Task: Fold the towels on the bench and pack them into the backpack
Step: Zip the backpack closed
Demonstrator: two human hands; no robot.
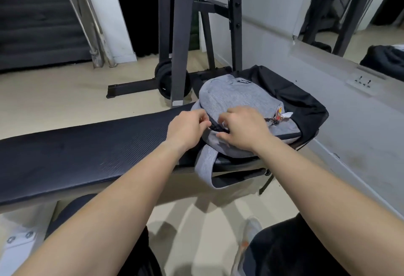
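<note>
While grey backpack (240,101) lies flat at right end of padded surface (87,144), left hand (185,129) pinches zipper pull (215,127); right hand (242,129) spread, pressing fabric. Soft, light, floppy: brace cloth beside zip.

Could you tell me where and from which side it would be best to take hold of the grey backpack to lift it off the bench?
Probably the grey strap of the backpack, taken from the near side: it hangs as a free loop over the bench edge, while both hands work on the rounded body.
</note>
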